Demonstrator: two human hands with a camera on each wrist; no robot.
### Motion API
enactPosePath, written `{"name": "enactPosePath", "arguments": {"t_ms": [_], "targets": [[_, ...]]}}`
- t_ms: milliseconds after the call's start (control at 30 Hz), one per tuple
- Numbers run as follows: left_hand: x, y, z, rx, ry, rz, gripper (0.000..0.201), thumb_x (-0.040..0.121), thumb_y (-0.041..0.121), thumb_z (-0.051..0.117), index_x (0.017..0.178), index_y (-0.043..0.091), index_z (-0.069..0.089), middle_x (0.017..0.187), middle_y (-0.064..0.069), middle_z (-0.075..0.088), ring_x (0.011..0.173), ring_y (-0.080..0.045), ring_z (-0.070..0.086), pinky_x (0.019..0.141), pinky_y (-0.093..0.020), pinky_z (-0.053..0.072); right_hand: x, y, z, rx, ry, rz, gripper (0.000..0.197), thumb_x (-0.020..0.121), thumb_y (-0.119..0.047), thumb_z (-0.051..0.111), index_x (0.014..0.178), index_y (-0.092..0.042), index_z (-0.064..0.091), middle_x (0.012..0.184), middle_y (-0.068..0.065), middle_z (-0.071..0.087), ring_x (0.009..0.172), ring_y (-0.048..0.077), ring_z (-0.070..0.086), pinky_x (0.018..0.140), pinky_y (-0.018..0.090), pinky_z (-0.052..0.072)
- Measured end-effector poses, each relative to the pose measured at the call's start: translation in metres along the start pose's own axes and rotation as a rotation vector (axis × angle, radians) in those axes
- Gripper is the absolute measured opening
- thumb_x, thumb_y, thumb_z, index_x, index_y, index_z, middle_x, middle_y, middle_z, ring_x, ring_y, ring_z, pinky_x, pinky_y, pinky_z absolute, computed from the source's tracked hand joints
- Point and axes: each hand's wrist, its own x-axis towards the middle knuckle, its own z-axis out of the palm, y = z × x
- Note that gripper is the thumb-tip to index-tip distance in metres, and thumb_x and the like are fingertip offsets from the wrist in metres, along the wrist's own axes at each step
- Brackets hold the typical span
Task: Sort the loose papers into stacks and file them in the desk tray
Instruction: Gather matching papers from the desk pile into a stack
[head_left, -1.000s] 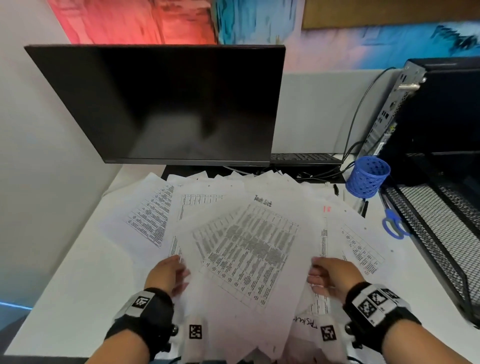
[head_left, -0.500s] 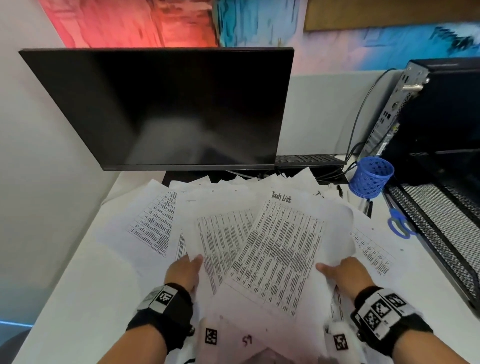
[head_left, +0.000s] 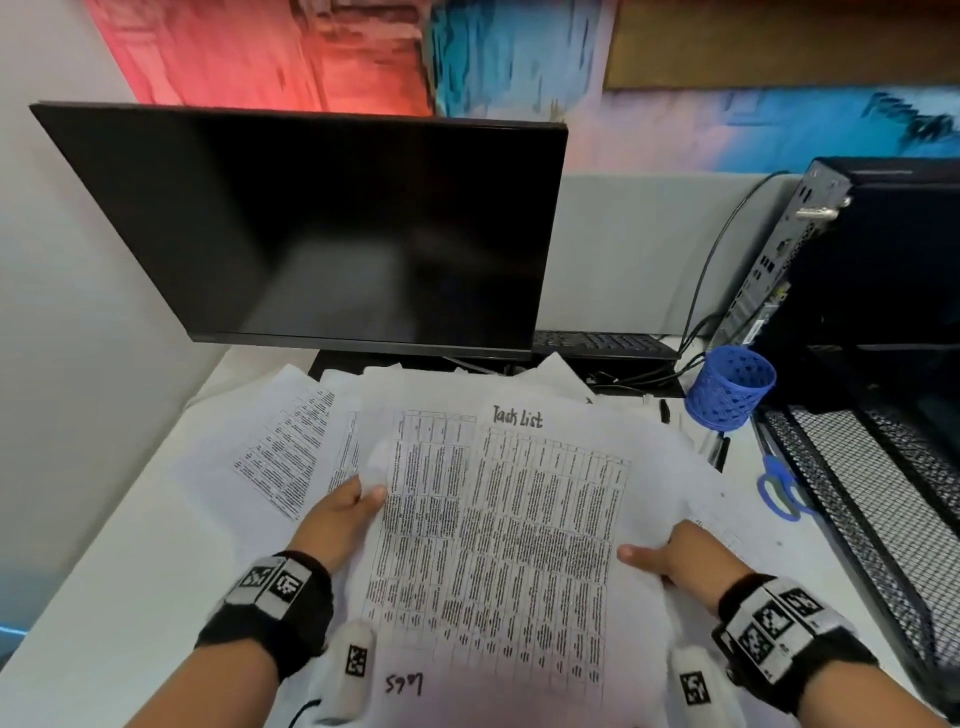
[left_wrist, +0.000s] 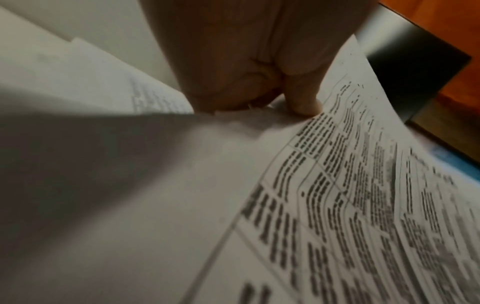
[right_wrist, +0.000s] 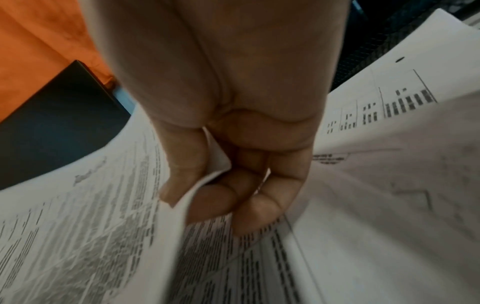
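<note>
White desk (head_left: 130, 545), grey partition behind, painted wall above. Dark monitor (head_left: 311, 228) stands at the back, keyboard (head_left: 597, 343) tucked behind its right side. Blue mesh pen cup (head_left: 730, 389) sits right of the papers, blue scissors (head_left: 776, 488) just beside the black mesh desk tray (head_left: 857, 493), PC tower (head_left: 857, 260) above it. Pens (head_left: 719, 449) lie between cup and sheets.

Loose papers (head_left: 280, 452) fan across the desk, overlapping. You hold the "Task List" sheet (head_left: 519, 519) and sheets under it up in front of you, over the spread. Your left hand (head_left: 337, 519) grips the left edge, thumb on top, fingers hidden below. Your right hand (head_left: 675, 556) pinches the right edge: thumb (right_wrist: 182, 174) on top, fingers (right_wrist: 246, 195) curled beneath. Tray lies well right of your right hand.
</note>
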Motion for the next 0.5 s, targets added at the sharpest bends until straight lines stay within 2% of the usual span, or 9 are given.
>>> {"name": "enactPosePath", "arguments": {"t_ms": [33, 67, 100, 167, 233, 333, 400, 467, 500], "targets": [[0.000, 0.006, 0.003, 0.037, -0.041, 0.031, 0.011, 0.097, 0.030, 0.049, 0.098, 0.022, 0.057, 0.105, 0.009, 0.057, 0.113, -0.021, 0.051, 0.087, -0.033, 0.040, 0.000, -0.001, -0.004, 0.009, -0.015, -0.025, 0.040, 0.084, -0.031, 0.069, 0.055, -0.016, 0.045, 0.027, -0.017, 0.046, 0.027, -0.005, 0.044, 0.036, 0.008, 0.030], [-0.003, 0.016, 0.007, 0.052, -0.072, 0.052, 0.010, 0.097, 0.029, 0.049, 0.088, 0.028, 0.051, 0.097, 0.013, 0.052, 0.103, -0.015, 0.052, 0.082, -0.030, 0.039, 0.000, -0.003, -0.008, 0.009, -0.026, -0.046, 0.040, 0.085, -0.030, 0.068, 0.056, -0.017, 0.045, 0.028, -0.018, 0.046, 0.026, -0.007, 0.043, 0.036, 0.007, 0.030], [-0.002, 0.024, 0.011, 0.043, -0.102, 0.088, 0.011, 0.097, 0.031, 0.050, 0.087, 0.033, 0.051, 0.102, 0.015, 0.053, 0.103, -0.011, 0.052, 0.088, -0.031, 0.039, 0.000, -0.005, -0.012, -0.014, -0.036, -0.058, 0.040, 0.085, -0.032, 0.068, 0.056, -0.017, 0.044, 0.028, -0.017, 0.046, 0.027, -0.006, 0.043, 0.037, 0.007, 0.030], [0.000, 0.033, 0.017, 0.013, -0.167, 0.126, 0.008, 0.092, 0.039, 0.053, 0.093, 0.042, 0.060, 0.129, 0.012, 0.050, 0.117, -0.017, 0.052, 0.106, -0.045, 0.036, 0.000, -0.010, -0.020, -0.091, -0.056, -0.069, 0.044, 0.085, -0.038, 0.067, 0.054, -0.016, 0.043, 0.031, -0.009, 0.047, 0.032, -0.003, 0.044, 0.039, 0.010, 0.030], [0.001, 0.039, 0.025, -0.002, -0.232, 0.142, 0.015, 0.091, 0.039, 0.054, 0.098, 0.049, 0.062, 0.140, 0.013, 0.045, 0.122, -0.019, 0.050, 0.107, -0.047, 0.034, 0.001, -0.016, -0.027, -0.191, -0.054, -0.085, 0.049, 0.084, -0.044, 0.065, 0.053, -0.015, 0.042, 0.046, -0.008, 0.046, 0.041, 0.006, 0.043, 0.042, 0.014, 0.029], [-0.004, 0.050, 0.039, -0.075, -0.236, 0.136, 0.024, 0.095, 0.026, 0.052, 0.116, 0.031, 0.062, 0.128, 0.009, 0.059, 0.115, -0.012, 0.054, 0.099, -0.032, 0.036, 0.005, -0.014, -0.031, -0.143, -0.081, -0.169, 0.037, 0.084, -0.045, 0.064, 0.064, -0.016, 0.052, 0.058, -0.006, 0.054, 0.050, 0.006, 0.051, 0.047, 0.014, 0.036], [-0.009, 0.052, 0.047, -0.127, -0.201, 0.125, 0.029, 0.093, 0.030, 0.055, 0.120, 0.025, 0.063, 0.119, 0.011, 0.065, 0.114, -0.013, 0.056, 0.105, -0.033, 0.035, 0.006, -0.010, -0.029, 0.102, -0.070, -0.233, 0.018, 0.089, -0.038, 0.060, 0.087, -0.020, 0.062, 0.076, -0.010, 0.063, 0.064, -0.001, 0.058, 0.053, 0.012, 0.041], [-0.012, 0.048, 0.056, -0.130, -0.091, 0.107, 0.034, 0.096, 0.032, 0.051, 0.128, 0.023, 0.057, 0.123, 0.012, 0.060, 0.120, -0.015, 0.050, 0.108, -0.031, 0.026, 0.006, -0.007, -0.023, 0.366, -0.027, -0.259, 0.018, 0.092, -0.033, 0.056, 0.105, -0.022, 0.062, 0.089, -0.010, 0.066, 0.070, -0.005, 0.059, 0.056, 0.011, 0.041], [-0.014, 0.047, 0.062, -0.110, -0.030, 0.101, 0.039, 0.097, 0.033, 0.049, 0.134, 0.020, 0.051, 0.132, 0.008, 0.054, 0.126, -0.018, 0.045, 0.108, -0.032, 0.025, 0.006, -0.004, -0.019, 0.466, 0.010, -0.267, 0.017, 0.092, -0.033, 0.055, 0.104, -0.023, 0.061, 0.088, -0.011, 0.066, 0.069, -0.004, 0.059, 0.057, 0.012, 0.041]]}}
